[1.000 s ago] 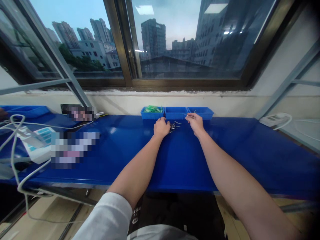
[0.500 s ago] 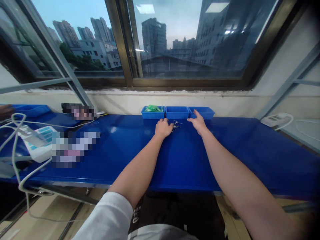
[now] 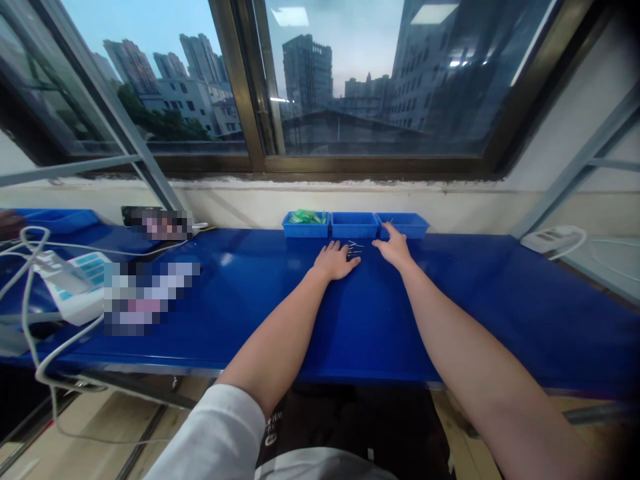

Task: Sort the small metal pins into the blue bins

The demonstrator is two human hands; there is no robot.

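Observation:
Several thin metallic pieces (image 3: 355, 249) lie on the blue table (image 3: 370, 320) between my hands. My left hand (image 3: 336, 261) rests on the table at their left side, fingers spread. My right hand (image 3: 393, 247) is at the front of the right blue bin (image 3: 413, 227), thumb and forefinger apart, with nothing visible between them. A small thin piece shows in that bin near my fingertips. The middle blue bin (image 3: 354, 230) stands beside it, and the left blue bin (image 3: 306, 231) holds green plastic pieces (image 3: 306, 217).
On the left are a white device with teal parts (image 3: 75, 283), white cables (image 3: 30, 320) and a phone-like object (image 3: 157, 223). Another person's hand (image 3: 10, 223) is at the far left edge by a blue tray (image 3: 63, 219). A white power strip (image 3: 547, 239) lies at the right.
My left hand has opened out, its thumb now stretched right below the thin pieces. My right hand has moved slightly left and down at the right bin.

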